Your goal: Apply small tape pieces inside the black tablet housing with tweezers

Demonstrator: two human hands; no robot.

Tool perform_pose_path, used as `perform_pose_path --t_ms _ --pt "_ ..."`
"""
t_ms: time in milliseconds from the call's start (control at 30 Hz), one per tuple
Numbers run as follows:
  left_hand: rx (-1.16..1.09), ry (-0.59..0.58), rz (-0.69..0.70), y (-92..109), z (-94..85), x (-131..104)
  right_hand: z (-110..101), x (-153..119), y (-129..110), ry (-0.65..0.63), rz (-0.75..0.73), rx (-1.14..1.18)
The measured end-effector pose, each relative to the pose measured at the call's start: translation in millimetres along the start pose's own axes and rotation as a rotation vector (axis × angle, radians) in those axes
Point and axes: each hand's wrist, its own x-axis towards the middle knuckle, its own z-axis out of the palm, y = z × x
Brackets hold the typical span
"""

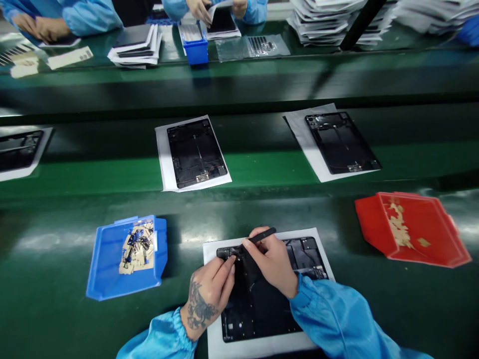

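Observation:
An opened black tablet housing (262, 309) lies on a white sheet (243, 350) in front of me. My right hand (271, 262) grips a pair of black tweezers (264, 235), whose tips point down-left at the housing's upper left corner. At that same corner, the fingers of my left hand (211, 289) are pinched together against the edge. Whatever lies between those fingertips is hidden or too small to name. Both forearms wear blue sleeves, and the right one covers part of the housing.
To the left sits a blue bin (107, 264) of small dark parts on pale backing; to the right, a red bin (422, 234) with pale scraps. Beyond, tablet housings (187, 149) (333, 144) rest on white sheets along a green belt (258, 167). Co-workers' hands (52, 29) show across.

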Motion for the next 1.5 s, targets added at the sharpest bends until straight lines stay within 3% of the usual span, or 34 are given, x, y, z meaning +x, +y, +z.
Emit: perform_pose_path --t_ms 667,900,1100,1233,1500 --pt "0.162 -0.062 -0.085 4 4.6 -2 0 -1 -1 0.000 -0.062 -0.065" --pt "0.213 -0.060 -0.082 6 4.7 1 -1 -4 0 0.014 -0.344 -0.272" --pt "0.219 -0.062 -0.093 8 4.8 4 -7 -7 -1 0.034 -0.456 -0.202" --pt "0.206 -0.061 -0.098 8 5.5 5 -15 -5 -5 0.107 -0.427 -0.129" --pt "0.216 -0.047 -0.084 10 4.7 7 -15 -5 -1 0.034 -0.343 -0.183"
